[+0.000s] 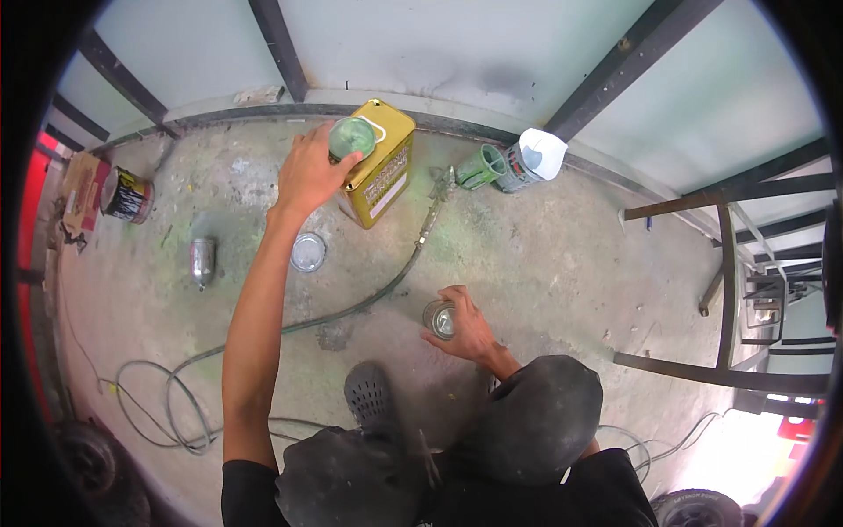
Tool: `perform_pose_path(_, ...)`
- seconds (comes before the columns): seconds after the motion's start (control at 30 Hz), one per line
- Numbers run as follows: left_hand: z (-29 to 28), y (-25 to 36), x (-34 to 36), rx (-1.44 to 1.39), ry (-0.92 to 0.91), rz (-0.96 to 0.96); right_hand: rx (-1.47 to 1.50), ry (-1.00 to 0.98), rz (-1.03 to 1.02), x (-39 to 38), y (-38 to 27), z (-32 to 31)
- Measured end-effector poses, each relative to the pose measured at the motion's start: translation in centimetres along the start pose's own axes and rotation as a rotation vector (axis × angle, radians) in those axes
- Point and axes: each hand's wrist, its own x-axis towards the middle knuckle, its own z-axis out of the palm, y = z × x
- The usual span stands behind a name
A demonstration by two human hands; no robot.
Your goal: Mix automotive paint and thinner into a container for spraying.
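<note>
My left hand (309, 171) stretches forward, its fingers wrapped round a small green-stained cup (352, 138). That cup is at the top of a yellow rectangular tin (386, 167) with a white handle; whether it rests there or hangs just above, I cannot tell. Closer to me, my right hand (470, 329) grips a small round metal can (441, 319) low over the concrete floor. A round silver lid (308, 252) lies flat on the floor by my left forearm. Beyond the right hand, a spray gun (446, 182) lies at the end of a hose.
A green-stained cup (481, 167) lies tilted beside a paint can (520, 176) with a white sheet on it. The hose (360, 305) curls to the left. A metal canister (202, 262), a black can (128, 195) and a carton (85, 189) are leftward. A metal frame (727, 290) stands right.
</note>
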Motion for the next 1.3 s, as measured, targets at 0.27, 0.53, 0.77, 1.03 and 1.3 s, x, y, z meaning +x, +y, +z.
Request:
perform_pose_path(0.27,-1.5,-0.6,-0.8,-0.117,0.15,-0.018,0.089,0.007,0.049,-0.1,-0.7,1.0)
perform_pose_path(0.53,3.5,3.7,-15.0,-0.84,-0.433,-0.261,0.239,0.141,0.079,-0.4,-0.5,1.1)
perform_pose_path(0.77,9.5,5.8,-19.4,-0.396,-0.451,0.05,0.299,0.067,0.151,-0.5,-1.4,0.1)
perform_pose_path(1.03,10.5,7.6,-20.6,-0.104,-0.458,0.252,0.321,0.053,0.214,-0.8,-1.3,0.2)
perform_pose_path(1.3,10.9,5.9,-18.8,-0.137,-0.393,0.271,0.379,0.146,0.125,-0.3,-1.3,1.6)
